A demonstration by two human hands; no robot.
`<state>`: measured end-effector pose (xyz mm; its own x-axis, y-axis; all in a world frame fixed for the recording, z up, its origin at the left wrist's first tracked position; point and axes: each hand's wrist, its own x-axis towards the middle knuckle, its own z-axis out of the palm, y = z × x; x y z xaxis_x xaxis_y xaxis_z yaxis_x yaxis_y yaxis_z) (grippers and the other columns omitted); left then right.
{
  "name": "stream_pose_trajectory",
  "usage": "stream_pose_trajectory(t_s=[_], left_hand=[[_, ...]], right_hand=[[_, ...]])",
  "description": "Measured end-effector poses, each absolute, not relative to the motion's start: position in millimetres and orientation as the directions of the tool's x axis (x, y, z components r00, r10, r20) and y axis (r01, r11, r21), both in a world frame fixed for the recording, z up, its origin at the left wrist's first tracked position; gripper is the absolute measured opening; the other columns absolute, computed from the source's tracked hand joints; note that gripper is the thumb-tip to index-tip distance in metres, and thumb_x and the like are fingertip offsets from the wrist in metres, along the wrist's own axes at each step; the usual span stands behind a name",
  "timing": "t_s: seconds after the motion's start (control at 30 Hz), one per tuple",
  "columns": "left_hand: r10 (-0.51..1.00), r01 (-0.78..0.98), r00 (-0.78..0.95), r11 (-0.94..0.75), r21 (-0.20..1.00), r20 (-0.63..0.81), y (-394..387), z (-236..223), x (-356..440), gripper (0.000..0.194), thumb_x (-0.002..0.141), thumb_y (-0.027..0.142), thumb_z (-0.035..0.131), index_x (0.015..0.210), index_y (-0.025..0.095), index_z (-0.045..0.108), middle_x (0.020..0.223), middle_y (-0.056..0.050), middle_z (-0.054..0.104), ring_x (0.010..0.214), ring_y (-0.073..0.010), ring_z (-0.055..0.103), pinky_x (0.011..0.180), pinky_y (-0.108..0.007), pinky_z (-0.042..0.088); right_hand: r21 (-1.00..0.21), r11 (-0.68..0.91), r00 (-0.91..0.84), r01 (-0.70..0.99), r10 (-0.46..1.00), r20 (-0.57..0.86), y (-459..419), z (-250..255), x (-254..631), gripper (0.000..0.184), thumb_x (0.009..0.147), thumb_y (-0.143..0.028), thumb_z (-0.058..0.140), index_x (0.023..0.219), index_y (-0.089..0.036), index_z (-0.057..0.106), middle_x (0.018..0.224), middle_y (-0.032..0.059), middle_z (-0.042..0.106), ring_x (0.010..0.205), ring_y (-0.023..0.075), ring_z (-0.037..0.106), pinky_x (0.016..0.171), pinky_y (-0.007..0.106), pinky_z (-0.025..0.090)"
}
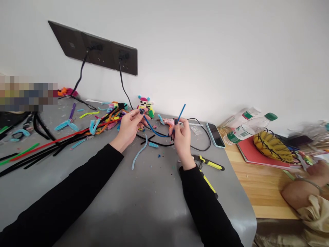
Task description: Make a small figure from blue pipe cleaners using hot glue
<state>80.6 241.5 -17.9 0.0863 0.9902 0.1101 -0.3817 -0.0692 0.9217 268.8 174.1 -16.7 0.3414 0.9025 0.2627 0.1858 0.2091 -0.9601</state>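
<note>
A blue pipe cleaner (pixel 156 132) hangs in a shallow curve between my two hands, above the grey table. My left hand (pixel 130 127) pinches one end of it between thumb and fingers. Further along, my right hand (pixel 182 134) grips it, and the free tip sticks up above that hand. Below the hands lies a light blue fuzzy strip (pixel 139 153), with a short blue piece (pixel 153 144) beside it. Pliers with yellow and black handles (pixel 212 164) rest partly behind my right wrist. Behind my hands, small fuzzy figures (pixel 144 103) stand against the wall.
Many coloured pipe cleaners (pixel 64 137) spread over the left of the grey table (pixel 144 212). A phone (pixel 215 134) lies at the right edge. Plastic bottles (pixel 240 133), a red folder (pixel 250 151) and another person's arm (pixel 304 188) are further right. Cords run from wall sockets (pixel 95 48).
</note>
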Motion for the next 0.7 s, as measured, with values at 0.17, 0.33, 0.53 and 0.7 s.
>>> stream_pose_trajectory(t_s=[0.17, 0.33, 0.53, 0.7], left_hand=[[0.978, -0.283, 0.126, -0.123, 0.951, 0.164, 233, -14, 84, 0.060, 0.064, 0.071, 0.091, 0.083, 0.015, 0.080, 0.076, -0.007, 0.074, 0.056, -0.0124, 0.058, 0.049, -0.024, 0.048], [0.971, -0.284, 0.145, -0.144, 0.948, 0.191, 232, -15, 84, 0.056, 0.065, 0.069, 0.092, 0.074, 0.016, 0.079, 0.063, -0.003, 0.064, 0.054, -0.0127, 0.056, 0.052, -0.026, 0.049], [0.950, -0.305, 0.230, -0.134, 0.943, 0.209, 232, -17, 84, 0.052, 0.069, 0.064, 0.091, 0.088, 0.016, 0.085, 0.071, -0.006, 0.070, 0.060, -0.0145, 0.057, 0.055, -0.028, 0.050], [0.948, -0.323, 0.230, -0.137, 0.937, 0.218, 233, -20, 84, 0.051, 0.070, 0.064, 0.091, 0.089, 0.017, 0.086, 0.073, -0.007, 0.071, 0.060, -0.0140, 0.056, 0.055, -0.027, 0.049]], right_hand=[[-0.883, 0.240, 0.113, 0.402, 0.945, 0.308, 168, -14, 259, 0.026, 0.100, -0.045, 0.050, 0.097, -0.023, 0.064, 0.058, -0.0062, 0.050, 0.053, 0.0131, 0.045, 0.058, 0.028, 0.037], [-0.835, 0.266, 0.040, 0.482, 0.945, 0.324, 166, -15, 255, 0.023, 0.096, -0.039, 0.053, 0.092, -0.023, 0.070, 0.065, -0.0022, 0.053, 0.057, 0.0146, 0.045, 0.057, 0.029, 0.036], [-0.807, 0.284, 0.012, 0.518, 0.941, 0.339, 168, -20, 255, 0.026, 0.094, -0.034, 0.053, 0.097, -0.021, 0.075, 0.064, -0.0013, 0.058, 0.056, 0.0149, 0.046, 0.059, 0.029, 0.039], [-0.795, 0.284, 0.011, 0.536, 0.939, 0.343, 168, -21, 255, 0.030, 0.094, -0.033, 0.052, 0.099, -0.019, 0.078, 0.064, -0.0008, 0.058, 0.057, 0.0149, 0.048, 0.060, 0.029, 0.039]])
